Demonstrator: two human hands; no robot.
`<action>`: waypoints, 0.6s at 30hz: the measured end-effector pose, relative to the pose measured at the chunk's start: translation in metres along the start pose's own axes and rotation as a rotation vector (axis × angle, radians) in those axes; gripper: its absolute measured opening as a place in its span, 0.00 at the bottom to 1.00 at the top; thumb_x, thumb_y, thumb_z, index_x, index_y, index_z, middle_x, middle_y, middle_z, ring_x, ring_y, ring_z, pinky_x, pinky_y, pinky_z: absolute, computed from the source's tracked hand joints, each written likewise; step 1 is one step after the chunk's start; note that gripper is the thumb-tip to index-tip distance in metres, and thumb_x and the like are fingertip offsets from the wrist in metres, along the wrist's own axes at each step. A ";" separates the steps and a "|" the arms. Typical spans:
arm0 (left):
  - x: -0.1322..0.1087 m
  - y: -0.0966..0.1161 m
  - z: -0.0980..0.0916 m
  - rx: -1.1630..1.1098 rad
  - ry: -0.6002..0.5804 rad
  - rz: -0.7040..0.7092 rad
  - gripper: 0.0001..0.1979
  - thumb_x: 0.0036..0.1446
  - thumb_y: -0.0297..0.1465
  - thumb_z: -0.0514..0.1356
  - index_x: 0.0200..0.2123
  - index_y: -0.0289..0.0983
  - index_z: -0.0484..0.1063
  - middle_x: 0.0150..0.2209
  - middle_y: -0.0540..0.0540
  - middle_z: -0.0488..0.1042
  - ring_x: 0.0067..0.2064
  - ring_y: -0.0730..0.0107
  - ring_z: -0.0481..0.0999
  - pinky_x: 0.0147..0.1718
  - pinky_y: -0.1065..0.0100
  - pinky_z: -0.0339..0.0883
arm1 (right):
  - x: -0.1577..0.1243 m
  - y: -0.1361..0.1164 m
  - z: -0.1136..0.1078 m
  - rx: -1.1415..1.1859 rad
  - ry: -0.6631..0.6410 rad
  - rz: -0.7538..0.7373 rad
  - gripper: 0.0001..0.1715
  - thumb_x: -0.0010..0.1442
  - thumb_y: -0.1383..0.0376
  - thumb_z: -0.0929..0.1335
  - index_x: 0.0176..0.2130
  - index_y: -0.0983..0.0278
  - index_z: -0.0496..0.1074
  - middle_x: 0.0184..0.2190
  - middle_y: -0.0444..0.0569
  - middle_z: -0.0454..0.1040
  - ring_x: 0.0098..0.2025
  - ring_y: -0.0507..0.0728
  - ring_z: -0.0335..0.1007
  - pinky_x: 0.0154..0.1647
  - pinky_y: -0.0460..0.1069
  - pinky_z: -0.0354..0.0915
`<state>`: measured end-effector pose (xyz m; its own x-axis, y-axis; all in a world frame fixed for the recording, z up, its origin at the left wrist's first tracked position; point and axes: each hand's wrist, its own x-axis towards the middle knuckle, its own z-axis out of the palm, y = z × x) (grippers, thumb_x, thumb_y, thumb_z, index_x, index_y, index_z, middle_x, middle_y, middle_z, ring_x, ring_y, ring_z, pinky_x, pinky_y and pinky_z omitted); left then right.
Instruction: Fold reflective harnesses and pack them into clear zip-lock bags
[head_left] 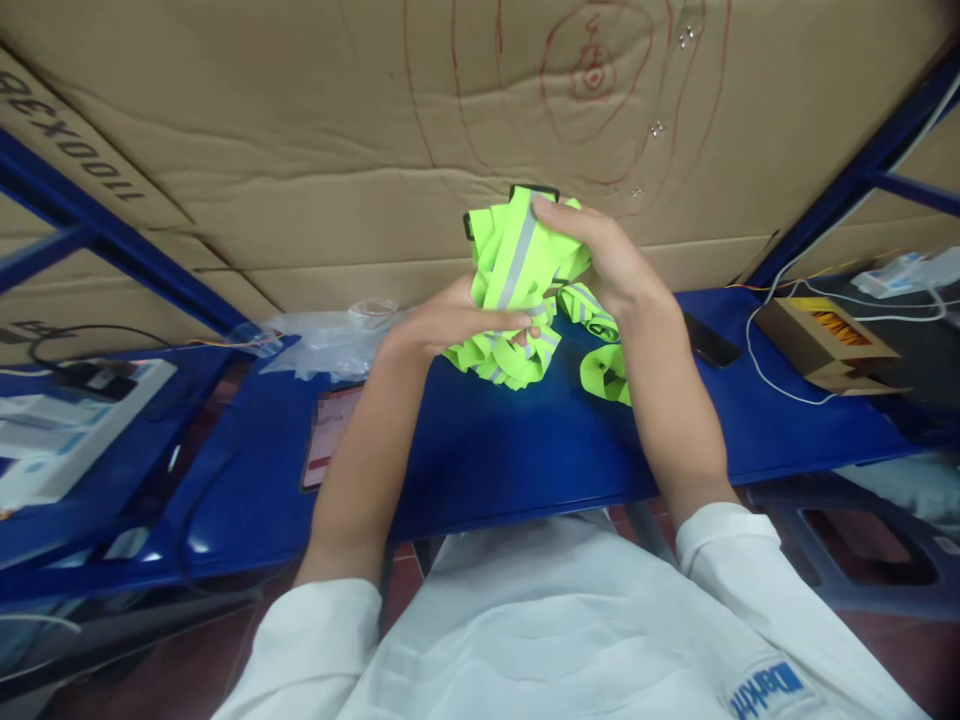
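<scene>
Arms (679, 400) forward, grip (611, 255) two-handed around neon webbing (496, 255)

On the cardboard (300, 120) at upper left, I read upside-down black print, "1100X3" plus an unclear last character. A red handwritten mark at top centre-right resembles a 4. My white shirt (562, 620) shows blue "Darkh" at lower right, the rest unclear.
</scene>
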<state>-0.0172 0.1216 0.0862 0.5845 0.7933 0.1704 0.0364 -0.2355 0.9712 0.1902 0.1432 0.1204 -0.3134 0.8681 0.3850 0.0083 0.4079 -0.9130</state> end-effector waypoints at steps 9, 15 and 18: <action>0.001 0.001 -0.019 0.366 0.165 0.035 0.29 0.50 0.48 0.78 0.49 0.37 0.80 0.49 0.41 0.83 0.50 0.49 0.84 0.51 0.54 0.80 | 0.015 0.028 0.008 0.402 -0.222 0.178 0.35 0.59 0.37 0.74 0.46 0.62 0.75 0.37 0.46 0.81 0.41 0.58 0.78 0.52 0.56 0.77; -0.004 0.011 -0.036 0.611 0.289 0.518 0.59 0.42 0.56 0.80 0.71 0.46 0.60 0.73 0.38 0.60 0.74 0.42 0.62 0.73 0.47 0.61 | 0.018 0.040 0.022 0.414 -0.296 0.417 0.35 0.61 0.37 0.69 0.50 0.62 0.75 0.36 0.45 0.81 0.29 0.53 0.74 0.31 0.49 0.76; -0.010 0.020 -0.036 0.681 0.169 0.641 0.58 0.46 0.56 0.78 0.74 0.51 0.55 0.76 0.43 0.53 0.79 0.45 0.50 0.77 0.46 0.53 | 0.018 0.040 0.029 0.483 -0.308 0.479 0.29 0.65 0.41 0.67 0.49 0.62 0.74 0.34 0.45 0.81 0.26 0.52 0.72 0.23 0.45 0.71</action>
<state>-0.0515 0.1296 0.1101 0.5342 0.4577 0.7108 0.2458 -0.8885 0.3874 0.1576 0.1665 0.0869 -0.6326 0.7721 -0.0601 -0.1851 -0.2261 -0.9563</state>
